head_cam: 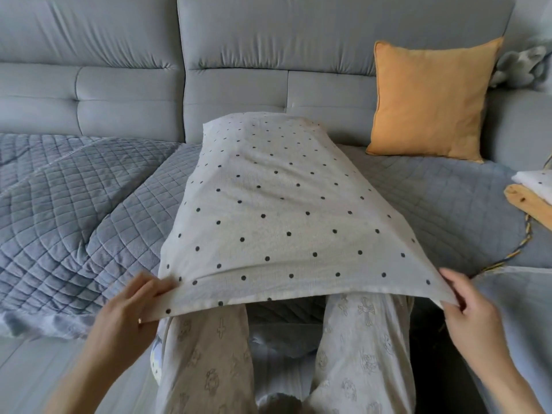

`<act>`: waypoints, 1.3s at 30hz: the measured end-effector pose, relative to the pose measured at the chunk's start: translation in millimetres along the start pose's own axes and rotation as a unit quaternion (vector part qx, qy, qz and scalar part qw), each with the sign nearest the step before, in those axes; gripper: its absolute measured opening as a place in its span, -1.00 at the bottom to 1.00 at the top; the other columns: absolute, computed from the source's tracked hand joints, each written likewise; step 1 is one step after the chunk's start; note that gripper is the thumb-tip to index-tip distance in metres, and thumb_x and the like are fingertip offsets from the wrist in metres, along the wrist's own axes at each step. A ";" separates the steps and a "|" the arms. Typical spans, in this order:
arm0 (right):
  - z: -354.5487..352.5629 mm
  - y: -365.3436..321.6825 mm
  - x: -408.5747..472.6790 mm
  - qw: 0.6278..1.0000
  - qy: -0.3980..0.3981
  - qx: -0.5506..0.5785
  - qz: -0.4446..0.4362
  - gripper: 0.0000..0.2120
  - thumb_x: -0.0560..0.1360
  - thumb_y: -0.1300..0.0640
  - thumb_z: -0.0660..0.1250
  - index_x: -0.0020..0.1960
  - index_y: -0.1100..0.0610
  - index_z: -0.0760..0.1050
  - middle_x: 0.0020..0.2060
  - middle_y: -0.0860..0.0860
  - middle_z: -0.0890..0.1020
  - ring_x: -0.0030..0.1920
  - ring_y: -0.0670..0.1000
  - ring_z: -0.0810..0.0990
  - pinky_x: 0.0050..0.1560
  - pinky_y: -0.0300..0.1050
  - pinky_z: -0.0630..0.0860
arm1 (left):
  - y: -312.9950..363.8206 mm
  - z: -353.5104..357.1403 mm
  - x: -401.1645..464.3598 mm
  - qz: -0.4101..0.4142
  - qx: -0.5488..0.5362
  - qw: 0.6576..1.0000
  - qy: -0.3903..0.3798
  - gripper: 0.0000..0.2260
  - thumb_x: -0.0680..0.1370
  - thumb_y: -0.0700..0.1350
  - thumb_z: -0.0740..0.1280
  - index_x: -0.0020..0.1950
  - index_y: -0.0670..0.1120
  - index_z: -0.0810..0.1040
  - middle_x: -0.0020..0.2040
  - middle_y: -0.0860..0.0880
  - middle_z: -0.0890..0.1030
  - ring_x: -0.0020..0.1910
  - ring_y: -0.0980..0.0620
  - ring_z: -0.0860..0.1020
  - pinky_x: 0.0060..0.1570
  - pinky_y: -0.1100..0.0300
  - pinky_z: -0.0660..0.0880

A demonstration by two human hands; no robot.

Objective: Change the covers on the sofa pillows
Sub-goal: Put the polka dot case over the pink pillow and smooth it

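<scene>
Open seat left of dotted pillow (277, 204); orange cushion (430, 100) blocks right.

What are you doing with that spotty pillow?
A person is putting a white polka-dot cover on a pillow that lies on the grey sofa. The left hand and the right hand each pinch a corner of the cover's open end, which hangs over the person's knees. An orange pillow leans against the sofa back to the right, and folded orange and white fabric lies at the right edge.
</scene>
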State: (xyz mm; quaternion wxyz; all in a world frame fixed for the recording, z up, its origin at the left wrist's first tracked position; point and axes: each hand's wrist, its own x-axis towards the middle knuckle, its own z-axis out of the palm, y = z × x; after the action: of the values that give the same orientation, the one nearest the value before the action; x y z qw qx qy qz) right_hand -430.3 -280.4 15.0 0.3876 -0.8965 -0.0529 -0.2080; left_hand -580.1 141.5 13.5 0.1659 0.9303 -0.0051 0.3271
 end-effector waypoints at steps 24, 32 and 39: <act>-20.4 -57.6 48.1 0.887 0.003 0.424 0.181 -0.78 0.57 0.08 0.24 -0.22 0.14 0.51 -0.56 -0.10 0.51 -0.63 -0.21 0.38 -0.64 -0.43 0.19 | 34.1 -27.1 72.4 -0.415 -0.310 0.845 0.132 -0.88 0.60 -0.08 0.22 0.02 -0.04 0.54 -0.28 -0.01 0.56 -0.34 -0.01 0.50 -0.49 0.26 0.48; -20.0 -23.4 37.3 0.931 -0.181 0.201 0.243 -0.72 0.50 0.02 0.31 -0.14 0.26 0.56 -0.37 0.11 0.56 -0.37 0.02 0.49 -0.47 -0.25 0.44 | -6.8 -16.0 64.8 -0.400 -0.045 0.909 -0.105 -0.79 0.58 -0.21 0.22 0.08 -0.29 0.57 -0.03 -0.23 0.58 -0.09 -0.10 0.46 -0.06 0.12 0.33; 4.3 -120.4 120.8 0.985 -0.149 0.089 -0.013 -0.61 0.58 -0.10 0.14 0.33 0.05 0.41 0.20 -0.12 0.49 0.18 -0.14 0.42 0.15 -0.19 0.29 | 25.3 3.4 186.6 -0.192 -0.019 0.981 -0.019 -0.67 0.62 -0.06 0.14 0.35 -0.10 0.41 0.35 -0.18 0.42 0.32 -0.17 0.38 0.26 0.01 0.29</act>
State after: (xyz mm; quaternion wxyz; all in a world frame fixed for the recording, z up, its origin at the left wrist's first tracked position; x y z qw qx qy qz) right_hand -350.0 -201.7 143.4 0.4506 -0.8787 -0.1404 -0.0717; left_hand -434.5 135.0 132.6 0.2429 0.9166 0.1642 0.2718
